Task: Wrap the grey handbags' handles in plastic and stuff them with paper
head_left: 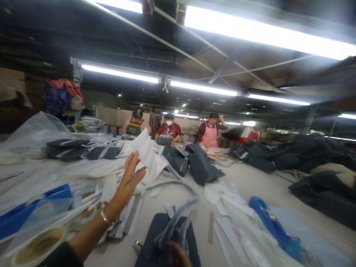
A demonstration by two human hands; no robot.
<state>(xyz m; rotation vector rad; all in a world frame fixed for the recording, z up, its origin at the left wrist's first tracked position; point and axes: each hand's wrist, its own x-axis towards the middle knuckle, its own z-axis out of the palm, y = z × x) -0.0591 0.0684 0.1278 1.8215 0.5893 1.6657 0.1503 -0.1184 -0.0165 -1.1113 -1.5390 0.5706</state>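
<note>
My left hand (130, 180) reaches forward over the table, wearing a silvery bracelet. Its fingers and thumb are on the near left edge of a white sheet (148, 154), which rises up tilted from the pile. Low in the view, a dark blue-grey bag (151, 237) lies close to me, its long handle (178, 215) wrapped in clear plastic. My right hand (180, 255) is at the bottom edge, blurred, by the base of that handle; its grip is hidden.
Blue tape dispensers (274, 224) stand at both sides, with a tape roll (40, 244) at lower left. Paper strips (129, 217) lie beside the bag. More dark bags (201, 165) and a dark heap (328, 189) sit farther off. Several co-workers (208, 131) are across the table.
</note>
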